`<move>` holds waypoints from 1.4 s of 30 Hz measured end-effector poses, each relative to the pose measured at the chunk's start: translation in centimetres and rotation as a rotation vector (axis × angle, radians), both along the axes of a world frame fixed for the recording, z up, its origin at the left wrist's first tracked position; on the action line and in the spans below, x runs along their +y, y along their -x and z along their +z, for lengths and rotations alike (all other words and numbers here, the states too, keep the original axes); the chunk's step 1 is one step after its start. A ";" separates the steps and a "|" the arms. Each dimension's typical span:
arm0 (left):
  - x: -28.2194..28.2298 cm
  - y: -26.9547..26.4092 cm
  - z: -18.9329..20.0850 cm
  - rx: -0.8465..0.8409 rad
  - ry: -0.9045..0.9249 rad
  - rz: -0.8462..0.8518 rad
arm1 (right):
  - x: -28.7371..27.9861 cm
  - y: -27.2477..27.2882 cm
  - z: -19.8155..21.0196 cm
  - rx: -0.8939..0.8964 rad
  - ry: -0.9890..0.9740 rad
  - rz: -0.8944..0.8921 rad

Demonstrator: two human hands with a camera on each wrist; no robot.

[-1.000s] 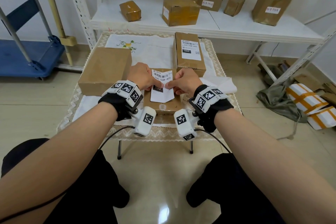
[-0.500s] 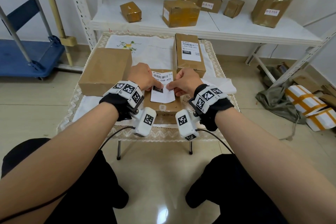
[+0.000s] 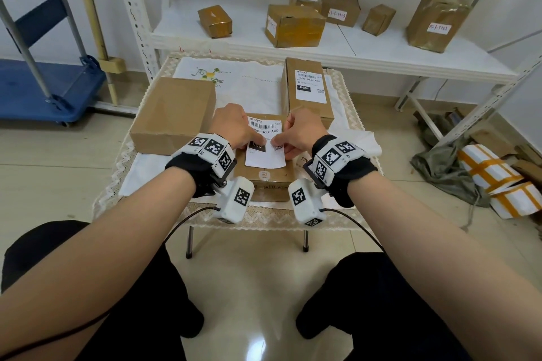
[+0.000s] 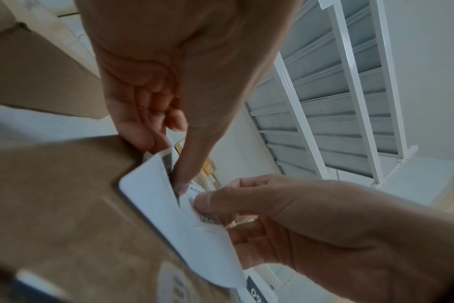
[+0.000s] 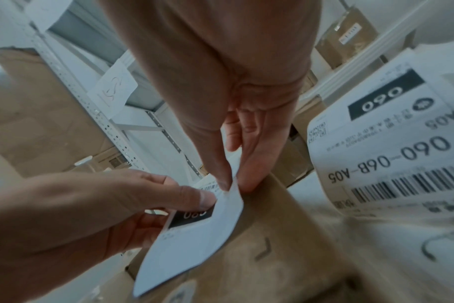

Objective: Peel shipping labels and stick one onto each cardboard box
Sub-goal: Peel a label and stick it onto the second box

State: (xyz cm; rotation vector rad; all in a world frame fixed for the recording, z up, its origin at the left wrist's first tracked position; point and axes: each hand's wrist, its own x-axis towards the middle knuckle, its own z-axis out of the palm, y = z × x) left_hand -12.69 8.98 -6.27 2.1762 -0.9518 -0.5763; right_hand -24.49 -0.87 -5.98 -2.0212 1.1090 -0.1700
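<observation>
A white shipping label point(image 3: 265, 155) printed "060-06B-A05" hangs over the top of a small brown cardboard box point(image 3: 264, 182) at the table's front. My left hand point(image 3: 258, 142) pinches its left side and my right hand point(image 3: 277, 145) its right side, thumbs on the printed face. In the left wrist view the left hand point(image 4: 169, 157) pinches the curved label point(image 4: 163, 215) just above the box point(image 4: 65, 205). In the right wrist view the right hand point(image 5: 232, 184) pinches the label point(image 5: 194, 235). The label's underside is hidden.
A large bare cardboard box point(image 3: 173, 114) lies left of the hands. A box with a label on it point(image 3: 308, 91) lies behind on the right. Several taped boxes sit on the white shelf point(image 3: 366, 58) beyond. The small table point(image 3: 205, 214) has a lace cloth.
Both thumbs have slid inward across the label's face toward each other. The label has come down slightly toward the small box's top.
</observation>
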 end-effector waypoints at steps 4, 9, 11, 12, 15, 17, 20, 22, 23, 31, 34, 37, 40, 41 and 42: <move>-0.1 -0.2 -0.2 -0.018 -0.002 -0.003 | 0.0 -0.4 0.1 0.093 0.085 0.043; -0.1 -0.5 -0.4 -0.019 0.005 -0.009 | -0.6 -1.3 0.2 0.219 0.214 0.094; -0.2 -0.6 -0.5 -0.019 0.003 -0.009 | -0.7 -2.0 0.3 0.259 0.348 0.109; -0.2 -0.7 -0.5 -0.017 -0.002 -0.011 | -0.8 -2.5 0.3 0.251 0.415 0.112; -0.2 -0.9 -0.6 -0.004 -0.011 -0.020 | -1.0 -3.2 0.0 0.133 0.510 0.179; -0.3 -1.0 -0.7 0.004 -0.008 -0.025 | -1.4 -3.0 -0.7 0.099 0.551 0.266; -0.4 -1.1 -0.8 0.028 0.000 -0.012 | -2.2 -2.7 -2.1 0.134 0.670 0.333; -0.4 -1.1 -0.8 0.031 0.001 -0.005 | -2.4 -2.8 -2.8 0.137 0.700 0.344; -0.4 -1.1 -0.8 0.026 -0.004 -0.005 | -2.5 -2.9 -3.1 0.128 0.703 0.358; -0.3 -1.4 -0.8 0.015 -0.009 -0.016 | -3.1 -4.4 -5.1 0.094 0.794 0.432; -0.3 -1.6 -0.9 0.010 -0.009 -0.026 | -3.3 -4.9 -5.6 0.087 0.795 0.420; -0.4 -1.8 -0.9 0.024 -0.009 -0.039 | -3.5 -5.1 -5.9 0.103 0.781 0.424; -0.5 -1.8 -0.7 0.036 -0.006 -0.056 | -3.8 -5.2 -6.0 0.116 0.802 0.424; -0.5 -1.8 -0.7 0.036 -0.009 -0.059 | -3.9 -5.3 -6.1 0.119 0.805 0.421; -0.5 -1.8 -0.7 0.036 -0.016 -0.060 | -4.0 -5.3 -6.1 0.118 0.807 0.416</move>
